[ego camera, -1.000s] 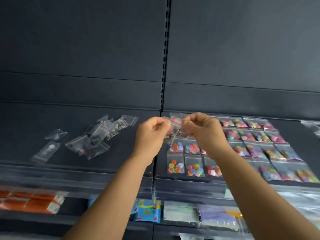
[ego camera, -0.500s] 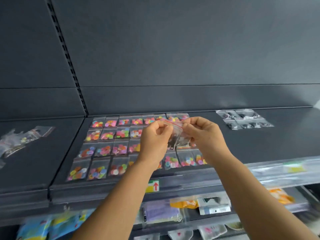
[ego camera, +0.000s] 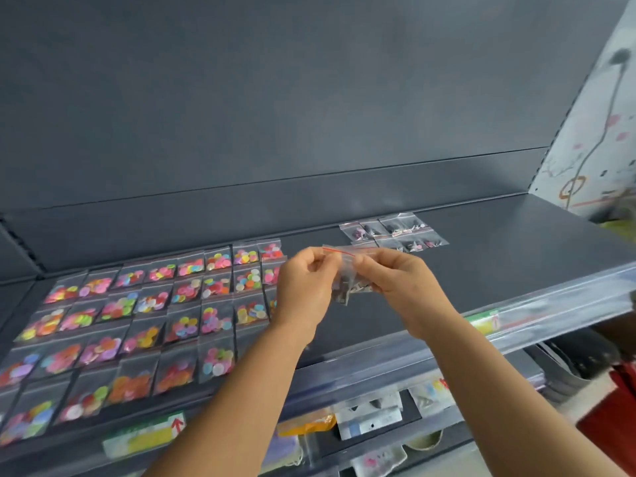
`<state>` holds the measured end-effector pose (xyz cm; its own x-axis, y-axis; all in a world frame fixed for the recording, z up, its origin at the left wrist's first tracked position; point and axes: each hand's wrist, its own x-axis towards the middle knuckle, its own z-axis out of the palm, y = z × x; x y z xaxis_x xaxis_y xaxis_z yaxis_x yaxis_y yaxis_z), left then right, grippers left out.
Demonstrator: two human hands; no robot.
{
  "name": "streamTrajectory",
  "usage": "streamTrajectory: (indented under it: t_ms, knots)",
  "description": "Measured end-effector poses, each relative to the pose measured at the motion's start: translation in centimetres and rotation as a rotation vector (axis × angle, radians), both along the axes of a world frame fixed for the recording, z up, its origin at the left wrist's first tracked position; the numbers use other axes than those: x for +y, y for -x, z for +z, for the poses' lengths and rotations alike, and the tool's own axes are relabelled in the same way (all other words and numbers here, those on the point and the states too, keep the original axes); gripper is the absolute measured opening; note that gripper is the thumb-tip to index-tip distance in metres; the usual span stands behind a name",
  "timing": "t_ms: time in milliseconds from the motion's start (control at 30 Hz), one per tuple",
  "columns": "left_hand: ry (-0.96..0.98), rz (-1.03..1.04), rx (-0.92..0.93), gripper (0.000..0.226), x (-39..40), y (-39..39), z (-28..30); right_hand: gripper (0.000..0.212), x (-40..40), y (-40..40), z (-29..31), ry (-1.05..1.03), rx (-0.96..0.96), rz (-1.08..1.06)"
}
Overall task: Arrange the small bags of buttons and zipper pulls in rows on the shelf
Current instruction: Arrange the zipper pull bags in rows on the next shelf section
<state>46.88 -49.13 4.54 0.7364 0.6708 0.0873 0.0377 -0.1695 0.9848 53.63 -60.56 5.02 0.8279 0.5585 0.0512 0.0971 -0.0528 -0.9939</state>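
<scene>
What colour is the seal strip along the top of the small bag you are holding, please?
Red, on the clear held bag; the head view shows it.

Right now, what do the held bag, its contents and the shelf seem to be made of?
Bag: thin clear plastic film, glossy and crinkled, with a red seal line along the top. Contents: small dark and silvery pieces, probably metal, though too blurred to be sure. Shelf: likely painted metal, a smooth matte dark grey surface.

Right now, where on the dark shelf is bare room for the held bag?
Free: dark grey shelf between colourful button bags and dark zipper-pull bags; also right of those, towards the shelf end. Crowded: left, among the button rows.
</scene>
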Motion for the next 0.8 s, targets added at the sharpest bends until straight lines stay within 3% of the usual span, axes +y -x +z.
streamTrajectory:
  t_ms: [333,567,800]
  knots:
    - [0.035,-0.042,0.08,0.01,0.5,-5.7,-3.4,0.034,-1.5,-5.2,-2.8,0.201,-0.049,-0.247]
    - [0.05,-0.026,0.167,0.013,0.3,-8.0,-5.1,0.022,-3.7,-9.0,-5.1,0.33,-0.045,-0.363]
    - [-0.023,0.02,0.223,0.011,-2.3,-11.8,-5.8,0.015,-4.2,-13.5,-5.8,0.405,-0.122,-0.316]
